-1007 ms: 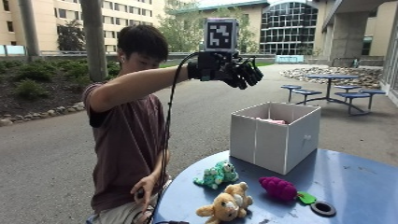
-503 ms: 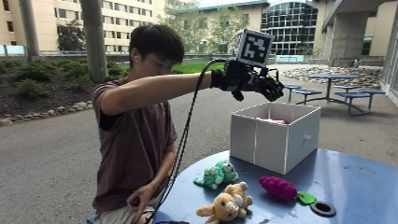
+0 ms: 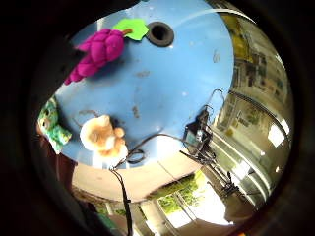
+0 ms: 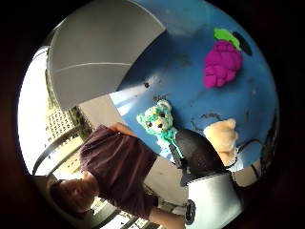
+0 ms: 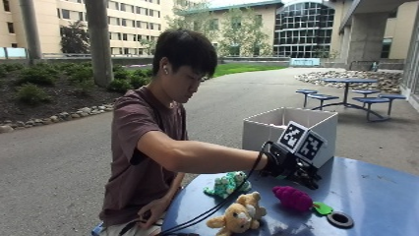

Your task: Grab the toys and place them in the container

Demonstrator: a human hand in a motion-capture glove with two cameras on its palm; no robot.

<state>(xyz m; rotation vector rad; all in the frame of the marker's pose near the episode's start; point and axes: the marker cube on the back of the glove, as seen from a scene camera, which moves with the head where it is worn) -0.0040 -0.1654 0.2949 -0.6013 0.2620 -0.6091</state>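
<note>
**Rt hand low over the table, toys not yet boxed**

Your gloved rt hand (image 5: 291,169) hangs just above the blue round table (image 5: 379,196), in front of the white container (image 5: 291,129) & just above/behind the purple grape toy (image 5: 292,197). Fingers point down toward the tabletop; can't tell if they're straight or curled, & nothing shows in the grip. From the palm cams all toys lie apart from the hand, none touching it.

Toys, all on the table:
- Purple grape toy w/ green leaf, near the middle, just beside a small black ring (image 5: 340,219) on the side away from you.
- Tan plush bear (image 5: 239,214) at the table's near edge, lying on its side.
- Teal/green plush bear (image 5: 225,184) near the edge closest to your body, betw. you & the container.

The three sit near each other but apart, not touching. Container stands upright on the far part of the table, flaps open; inside not visible from here. A black cable runs from the hand across the table edge by the tan bear. Your bare left hand (image 5: 152,215) rests down by your lap.
</note>
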